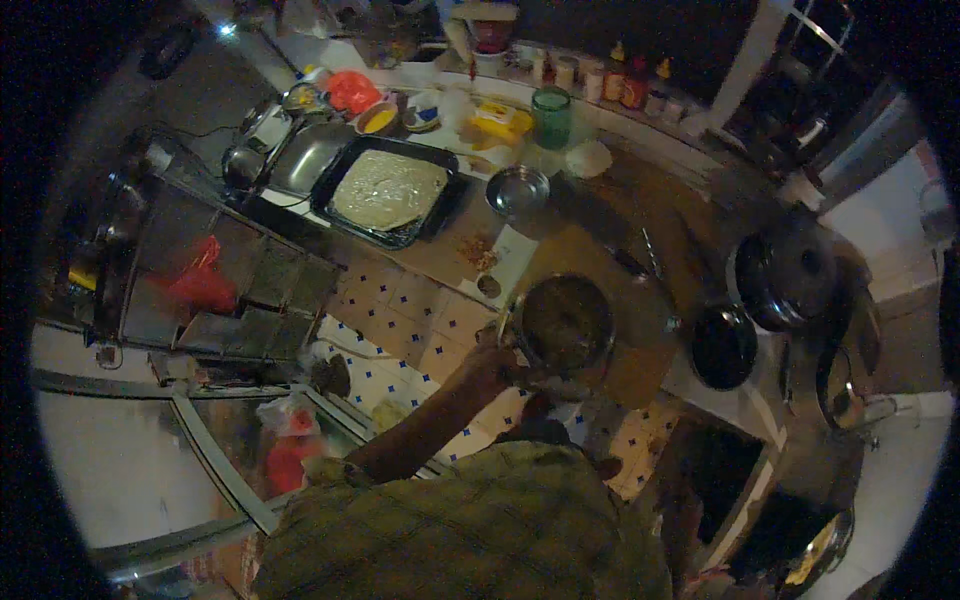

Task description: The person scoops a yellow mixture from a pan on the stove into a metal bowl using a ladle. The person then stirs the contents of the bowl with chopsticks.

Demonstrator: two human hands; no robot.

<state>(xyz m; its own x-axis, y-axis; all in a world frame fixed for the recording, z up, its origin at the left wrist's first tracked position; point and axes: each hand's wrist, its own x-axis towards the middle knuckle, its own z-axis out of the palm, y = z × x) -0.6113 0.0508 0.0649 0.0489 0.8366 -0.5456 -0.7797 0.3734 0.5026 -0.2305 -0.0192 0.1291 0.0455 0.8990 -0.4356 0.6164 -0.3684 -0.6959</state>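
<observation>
My left hand [501, 363] reaches forward and grips the near left side of a round pot or bowl [566, 324]. Its inside looks brown, and the dim light hides what it holds. Below it shows a patterned tile floor. My right hand is out of view. Just beyond the bowl, a pale sheet [514, 251] lies on the wooden counter [574, 251], with brown crumbs [478, 255] beside it. Farther left stands a dark baking pan [448, 196] filled with a smooth pale batter or dough [390, 187]. A shiny metal bowl [517, 190] sits right of the pan.
A green jar [551, 118], a yellow packet [504, 120] and several bottles [626, 86] line the back. At right are a lidded pot [784, 277] and a dark round pan [723, 346]. A red bag [199, 283] lies left, above an open glass-shelved door [217, 457].
</observation>
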